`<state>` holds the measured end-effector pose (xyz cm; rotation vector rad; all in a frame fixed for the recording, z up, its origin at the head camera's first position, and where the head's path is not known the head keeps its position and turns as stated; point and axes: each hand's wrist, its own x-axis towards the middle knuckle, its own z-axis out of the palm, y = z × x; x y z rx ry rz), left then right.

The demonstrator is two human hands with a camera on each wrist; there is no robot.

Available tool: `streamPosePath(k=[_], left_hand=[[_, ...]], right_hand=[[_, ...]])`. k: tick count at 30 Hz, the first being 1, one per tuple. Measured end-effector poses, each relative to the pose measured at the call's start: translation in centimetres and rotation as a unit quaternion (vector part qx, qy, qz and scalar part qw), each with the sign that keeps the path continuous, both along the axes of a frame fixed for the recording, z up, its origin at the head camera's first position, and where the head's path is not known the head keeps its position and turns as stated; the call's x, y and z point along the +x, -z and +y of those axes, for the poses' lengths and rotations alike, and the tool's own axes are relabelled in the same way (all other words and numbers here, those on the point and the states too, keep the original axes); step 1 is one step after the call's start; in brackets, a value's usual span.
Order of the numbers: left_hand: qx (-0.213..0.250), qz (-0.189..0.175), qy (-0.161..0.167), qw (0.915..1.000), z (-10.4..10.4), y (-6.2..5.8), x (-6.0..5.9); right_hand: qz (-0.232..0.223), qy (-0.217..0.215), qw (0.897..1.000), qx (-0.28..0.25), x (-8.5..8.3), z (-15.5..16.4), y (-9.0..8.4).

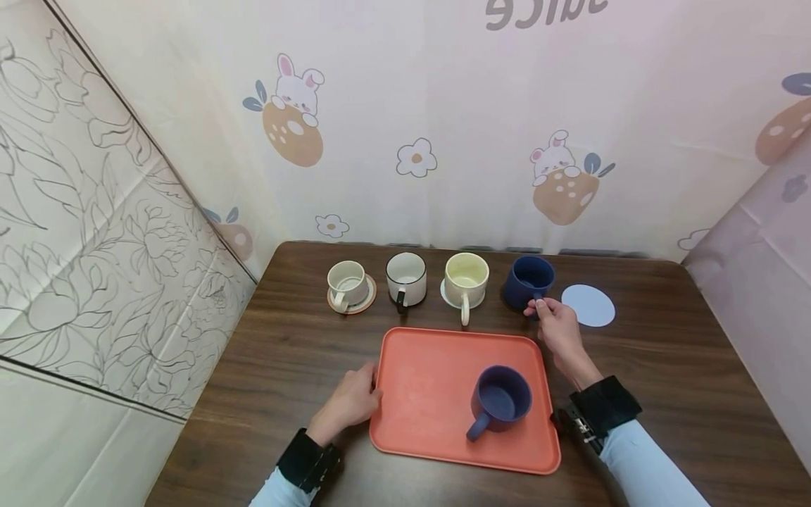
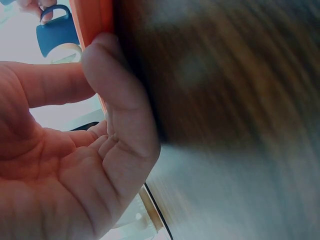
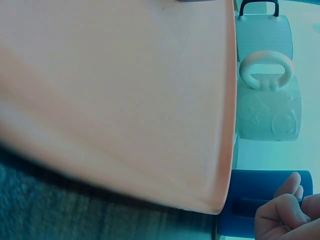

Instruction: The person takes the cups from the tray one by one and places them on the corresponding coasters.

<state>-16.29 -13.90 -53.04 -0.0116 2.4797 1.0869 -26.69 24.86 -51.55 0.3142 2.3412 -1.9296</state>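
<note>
Mugs lined up: your right hand (image 1: pixel 559 329) pinches navy mug (image 1: pixel 529 282) handle; left hand (image 1: pixel 350 403), fingers relaxed, steadies tray (image 1: pixel 431 394). Next move likely: lift onto pale coaster (image 1: pixel 588 305) beside hand.

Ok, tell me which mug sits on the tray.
The dark blue mug in the orange tray. The other four mugs stand in a row on the table behind it, including a second blue mug held by the right hand.
</note>
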Motion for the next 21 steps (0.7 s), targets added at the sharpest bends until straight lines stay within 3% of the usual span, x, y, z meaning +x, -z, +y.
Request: streamPosePath(k=[11,21], left_hand=[[-0.023,0.026,0.012,0.9993,0.07,0.06,-0.09],[-0.008,0.013,0.006,0.9999,0.1,-0.17,-0.04]], right_hand=[[-0.008,-0.012,1.0,0.013,-0.25,0.22,-0.17],[-0.012,-0.015,1.0,0.024,-0.17,-0.05,-0.74]])
